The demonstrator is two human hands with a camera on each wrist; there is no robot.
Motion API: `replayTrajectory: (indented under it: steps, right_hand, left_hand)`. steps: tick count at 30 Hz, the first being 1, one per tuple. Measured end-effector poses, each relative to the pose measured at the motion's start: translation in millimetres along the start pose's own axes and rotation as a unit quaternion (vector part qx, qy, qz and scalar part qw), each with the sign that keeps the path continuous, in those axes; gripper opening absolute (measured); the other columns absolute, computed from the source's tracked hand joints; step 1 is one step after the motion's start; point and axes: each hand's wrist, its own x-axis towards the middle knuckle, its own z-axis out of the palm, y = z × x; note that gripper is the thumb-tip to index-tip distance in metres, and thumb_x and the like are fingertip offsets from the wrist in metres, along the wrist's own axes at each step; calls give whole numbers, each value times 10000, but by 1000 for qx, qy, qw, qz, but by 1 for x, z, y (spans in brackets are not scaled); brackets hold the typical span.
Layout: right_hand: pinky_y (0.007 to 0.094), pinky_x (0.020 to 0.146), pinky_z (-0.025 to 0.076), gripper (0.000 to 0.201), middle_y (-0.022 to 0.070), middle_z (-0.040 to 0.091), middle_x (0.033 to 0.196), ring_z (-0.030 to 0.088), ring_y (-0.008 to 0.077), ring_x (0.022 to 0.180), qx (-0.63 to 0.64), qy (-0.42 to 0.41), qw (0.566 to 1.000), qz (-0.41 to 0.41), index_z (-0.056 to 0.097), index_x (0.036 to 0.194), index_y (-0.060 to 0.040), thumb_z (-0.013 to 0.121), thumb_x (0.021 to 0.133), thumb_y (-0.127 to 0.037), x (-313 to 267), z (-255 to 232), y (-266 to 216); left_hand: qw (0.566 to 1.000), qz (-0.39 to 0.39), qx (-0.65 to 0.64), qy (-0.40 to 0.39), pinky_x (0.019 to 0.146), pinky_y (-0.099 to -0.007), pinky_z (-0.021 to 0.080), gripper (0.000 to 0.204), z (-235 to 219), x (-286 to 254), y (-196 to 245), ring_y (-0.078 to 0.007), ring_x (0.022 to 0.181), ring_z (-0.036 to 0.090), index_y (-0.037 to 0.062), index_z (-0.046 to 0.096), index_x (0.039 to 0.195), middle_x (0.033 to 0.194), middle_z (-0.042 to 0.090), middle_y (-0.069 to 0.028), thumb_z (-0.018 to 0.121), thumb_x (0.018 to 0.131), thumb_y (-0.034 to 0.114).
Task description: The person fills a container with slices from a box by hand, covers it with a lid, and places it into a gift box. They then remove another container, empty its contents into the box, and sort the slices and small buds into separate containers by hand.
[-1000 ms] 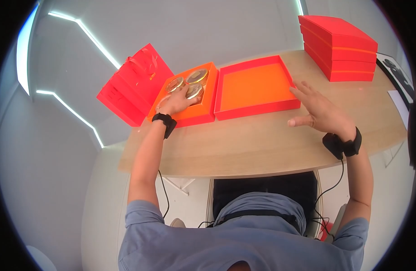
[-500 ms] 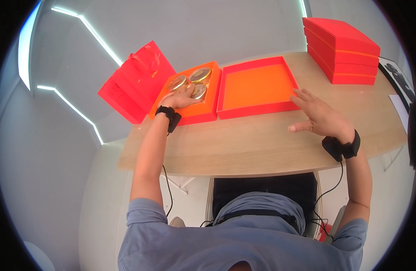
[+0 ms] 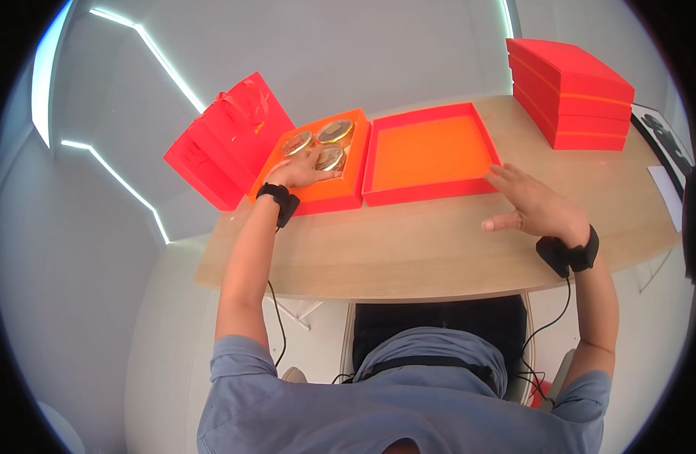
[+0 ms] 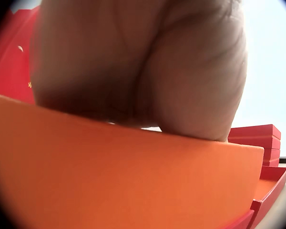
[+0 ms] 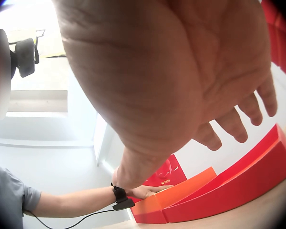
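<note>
In the head view an orange-lined red box holds round tins with gold-rimmed lids. A back right tin, a back left tin and a front right tin show. My left hand reaches over the near wall into the front left part of the box, fingers spread, thumb out to the right. What lies under its palm is hidden; its wrist view shows the palm just over the orange wall. My right hand hovers beside the red lid, fingers extended, nothing held.
A red gift bag with ribbon handles stands left of the box. Several red boxes are stacked at the back right of the wooden table. A dark-framed panel and a white sheet lie at the right edge.
The head view has shifted slightly. My left hand stays over the front left of the box with only a small shift; my right hand keeps its place by the lid.
</note>
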Motion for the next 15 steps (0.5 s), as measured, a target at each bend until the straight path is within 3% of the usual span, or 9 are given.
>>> replayTrajectory:
  steps: [5, 8, 12, 15]
  right_hand:
    - [448, 1143, 285, 957, 322, 358, 1446, 272, 433, 1401, 16, -9, 1000, -8, 395, 1389, 78, 611, 801, -646, 0, -1, -3]
    - [444, 1141, 289, 955, 320, 368, 1440, 288, 428, 1394, 9, -17, 1000, -6, 398, 1384, 83, 611, 803, -644, 1, 2, -1]
    - [440, 1134, 300, 953, 316, 392, 1421, 310, 421, 1383, 9, -22, 1000, -10, 409, 1371, 89, 613, 800, -646, 3, 3, -2]
    - [438, 1128, 310, 946, 310, 411, 1407, 324, 419, 1374, 7, -23, 1000, -16, 418, 1363, 90, 611, 802, -647, 3, 4, -1]
  left_hand:
    - [997, -17, 70, -41, 1177, -438, 198, 988, 5, 13, -6, -278, 1449, 253, 236, 201, 1540, 1569, 266, -114, 456, 782, 817]
    - [998, -18, 45, -43, 1155, -409, 261, 929, 2, 9, 0, -356, 1430, 253, 32, 257, 1482, 1546, 245, -194, 549, 860, 656]
    - [998, 21, 57, -35, 1142, -400, 266, 887, -1, 3, 4, -312, 1415, 274, 8, 300, 1447, 1482, 326, -174, 528, 873, 645]
    - [997, 16, 52, -56, 1113, -381, 291, 795, 10, 30, -10, -272, 1363, 329, 12, 355, 1399, 1361, 413, -150, 511, 893, 605]
